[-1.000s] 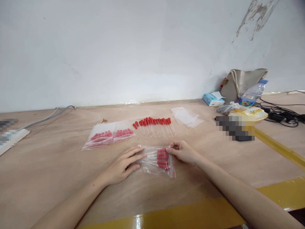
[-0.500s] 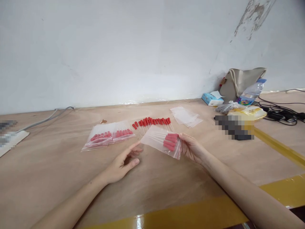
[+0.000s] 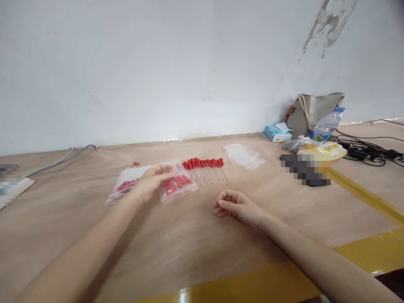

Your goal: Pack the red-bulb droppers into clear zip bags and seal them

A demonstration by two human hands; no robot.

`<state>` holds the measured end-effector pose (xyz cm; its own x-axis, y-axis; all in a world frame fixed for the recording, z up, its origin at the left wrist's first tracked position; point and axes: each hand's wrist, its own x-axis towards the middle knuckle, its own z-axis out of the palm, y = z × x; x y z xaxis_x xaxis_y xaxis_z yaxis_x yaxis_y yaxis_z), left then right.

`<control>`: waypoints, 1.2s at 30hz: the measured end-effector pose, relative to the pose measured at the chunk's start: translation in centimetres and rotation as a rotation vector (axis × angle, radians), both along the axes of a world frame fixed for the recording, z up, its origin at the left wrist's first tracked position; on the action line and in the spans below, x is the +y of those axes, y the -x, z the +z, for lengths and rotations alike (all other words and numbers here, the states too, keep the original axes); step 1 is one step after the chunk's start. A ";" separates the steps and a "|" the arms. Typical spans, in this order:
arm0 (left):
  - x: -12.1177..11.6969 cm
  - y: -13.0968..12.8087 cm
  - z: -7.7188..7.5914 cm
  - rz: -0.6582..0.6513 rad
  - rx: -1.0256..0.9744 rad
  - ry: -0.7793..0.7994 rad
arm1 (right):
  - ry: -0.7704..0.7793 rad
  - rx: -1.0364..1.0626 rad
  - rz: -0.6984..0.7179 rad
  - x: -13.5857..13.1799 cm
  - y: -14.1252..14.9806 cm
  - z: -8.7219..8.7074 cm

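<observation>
My left hand reaches out over the pile of filled clear zip bags at centre left. Its fingers curl on a clear bag of red-capped droppers, which lies against that pile. My right hand rests on the wooden table with its fingers loosely curled and nothing in it. A row of loose red-capped droppers lies just behind, between the two hands. A few empty clear bags lie further right.
At the back right stand a beige drawstring bag, a tissue pack, a plastic bottle, a yellow packet and black cables. A grey cable runs along the left. Yellow tape marks the table.
The filled bag passed from my right hand to my left, which carried it leftward onto the pile. My right hand let go and sank to the table.
</observation>
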<state>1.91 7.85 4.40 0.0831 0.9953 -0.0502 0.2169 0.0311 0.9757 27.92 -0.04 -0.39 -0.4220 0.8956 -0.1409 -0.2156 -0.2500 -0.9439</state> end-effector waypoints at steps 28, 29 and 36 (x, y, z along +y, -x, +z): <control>-6.0 0.2 -4.8 -0.357 0.720 -0.836 | -0.317 -1.527 -0.625 17.1 -4.2 -0.4; -6.0 0.2 -4.8 -0.367 0.721 -0.833 | -0.315 -1.503 -0.626 17.1 -4.1 -0.5; -6.2 0.2 -4.9 -0.381 0.710 -0.820 | -0.330 -1.236 -0.791 16.1 -4.2 1.7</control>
<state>1.67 1.68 -0.51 0.5982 0.6665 0.4448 0.5849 -0.7426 0.3262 32.09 16.04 1.26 0.4027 0.8908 0.2107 0.7623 -0.1989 -0.6159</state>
